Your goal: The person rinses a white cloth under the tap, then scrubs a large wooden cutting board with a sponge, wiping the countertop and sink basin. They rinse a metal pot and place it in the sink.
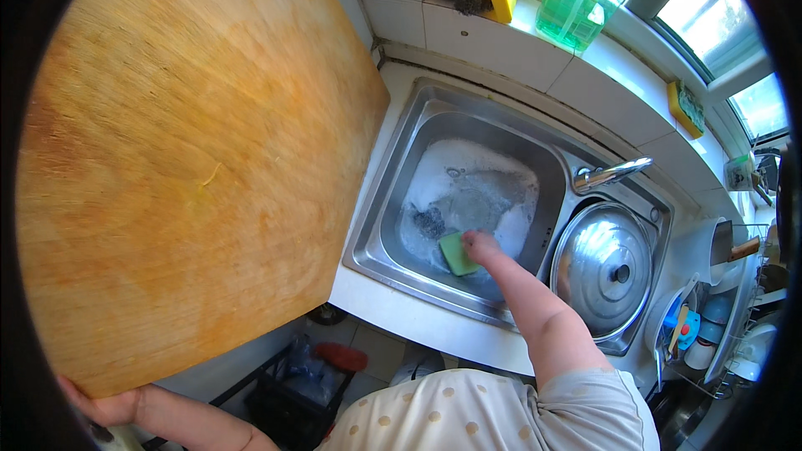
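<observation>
My right hand (481, 247) grips a green cleaning cloth or pad (458, 255) down in the soapy water of the stainless steel sink (401, 285). Beside it, to the left, a dark scouring pad (428, 223) lies in the suds. At the lower left, my left hand (103, 406) holds the near edge of a large wooden board (207, 169), which fills the left of the view. A thin yellowish shred (212, 175) sticks to the board's face. The left fingers are partly hidden by the board and the dark picture rim.
A chrome faucet (611, 174) rises right of the basin, with a metal lid (598, 269) over the smaller bowl. A green soap bottle (579, 3) and a yellow sponge (687, 109) stand on the sill. Dishes and a cleaver (723, 241) are at right; a black cart (291, 410) is below.
</observation>
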Tool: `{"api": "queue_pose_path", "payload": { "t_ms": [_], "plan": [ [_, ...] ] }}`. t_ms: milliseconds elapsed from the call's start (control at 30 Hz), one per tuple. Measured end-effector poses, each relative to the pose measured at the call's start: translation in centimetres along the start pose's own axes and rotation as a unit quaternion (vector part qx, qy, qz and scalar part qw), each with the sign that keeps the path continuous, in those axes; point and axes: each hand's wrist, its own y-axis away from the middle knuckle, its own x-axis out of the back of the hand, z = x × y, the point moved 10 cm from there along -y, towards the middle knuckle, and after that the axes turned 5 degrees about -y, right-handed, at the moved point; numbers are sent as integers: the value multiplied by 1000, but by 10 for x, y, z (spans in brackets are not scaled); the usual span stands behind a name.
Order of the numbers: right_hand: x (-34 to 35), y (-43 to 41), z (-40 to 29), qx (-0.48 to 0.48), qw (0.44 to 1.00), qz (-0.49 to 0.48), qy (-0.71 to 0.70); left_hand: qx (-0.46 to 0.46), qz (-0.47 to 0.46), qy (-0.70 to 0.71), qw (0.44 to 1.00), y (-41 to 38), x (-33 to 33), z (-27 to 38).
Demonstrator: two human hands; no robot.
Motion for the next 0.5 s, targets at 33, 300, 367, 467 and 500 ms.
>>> {"api": "queue_pose_path", "payload": {
  "t_ms": [33, 300, 367, 467, 500],
  "plan": [
    [13, 8, -10, 16, 997, 55, 54, -15, -4, -1, 1000, -1, 2, 2],
    [-5, 36, -19, 39, 938, 27, 343, -46, 41, -29, 998, 15, -8, 11],
    [-13, 40, -20, 27, 918, 68, 390, -36, 41, -17, 998, 19, -14, 10],
    [-2, 44, -36, 23, 953, -3, 302, -5, 9, 5, 1000, 14, -6, 2],
    [0, 33, -21, -12, 980, -30, 195, 15, -6, 24, 1000, 5, -4, -4]
  ]
}}
